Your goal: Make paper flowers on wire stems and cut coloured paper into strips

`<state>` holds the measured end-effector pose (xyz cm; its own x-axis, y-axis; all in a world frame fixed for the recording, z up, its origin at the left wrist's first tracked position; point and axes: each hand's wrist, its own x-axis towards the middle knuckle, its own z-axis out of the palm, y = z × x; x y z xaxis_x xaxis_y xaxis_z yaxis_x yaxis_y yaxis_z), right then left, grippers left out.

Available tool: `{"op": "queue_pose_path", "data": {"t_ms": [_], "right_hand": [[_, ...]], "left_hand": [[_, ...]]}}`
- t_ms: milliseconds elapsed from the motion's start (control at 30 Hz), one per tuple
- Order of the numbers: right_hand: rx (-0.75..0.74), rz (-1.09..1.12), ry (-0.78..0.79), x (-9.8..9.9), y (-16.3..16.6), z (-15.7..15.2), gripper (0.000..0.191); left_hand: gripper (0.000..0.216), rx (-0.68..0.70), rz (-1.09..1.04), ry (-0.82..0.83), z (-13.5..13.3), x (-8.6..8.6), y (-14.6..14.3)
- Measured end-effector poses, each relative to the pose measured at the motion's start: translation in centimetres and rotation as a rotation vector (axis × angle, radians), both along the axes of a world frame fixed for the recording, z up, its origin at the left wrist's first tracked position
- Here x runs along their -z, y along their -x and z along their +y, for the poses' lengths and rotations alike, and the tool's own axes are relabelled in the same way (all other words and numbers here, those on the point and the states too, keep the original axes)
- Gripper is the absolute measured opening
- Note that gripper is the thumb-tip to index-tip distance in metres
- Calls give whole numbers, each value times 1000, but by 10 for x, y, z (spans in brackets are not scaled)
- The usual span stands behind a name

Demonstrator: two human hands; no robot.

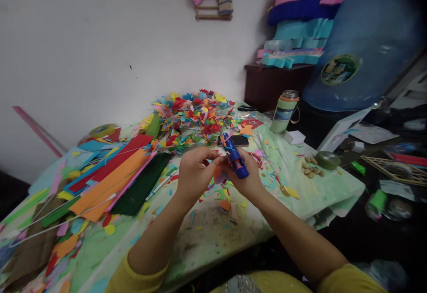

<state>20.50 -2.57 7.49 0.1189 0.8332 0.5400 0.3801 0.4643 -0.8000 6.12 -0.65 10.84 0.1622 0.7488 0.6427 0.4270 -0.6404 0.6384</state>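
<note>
My left hand [197, 168] is closed, its thumb and fingertips pinching a small orange paper petal [218, 169]. A pink paper piece hangs just under it, partly hidden. Close against it, my right hand [247, 175] is wrapped round a blue glue gun [235, 156], which tilts away toward the back of the table. The two hands meet above the table's middle, over scattered paper scraps. Behind them lies a large heap of many-coloured paper flowers [196, 115] on thin stems. A dark phone [239, 140] rests just beyond the glue gun.
Strips of coloured paper [110, 177] cover the table's left side. To the right stand a green bottle [284, 112], a small white box [295, 137], a tape roll [328, 160] and several nuts [311, 168]. A big blue water jug [360, 48] looms at the upper right.
</note>
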Motion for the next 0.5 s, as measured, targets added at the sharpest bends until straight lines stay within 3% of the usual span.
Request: {"op": "queue_pose_path", "data": {"t_ms": [100,300,500], "right_hand": [[-33,37,-31,3,-2,3,11],[-195,156,62,6,-6,9,12],[-67,135,-3,-2,-14,2,20]], "left_hand": [[2,62,-26,15,2,0,2],[16,241,-25,96,8,-4,10],[8,104,47,55,11,-10,20]]}}
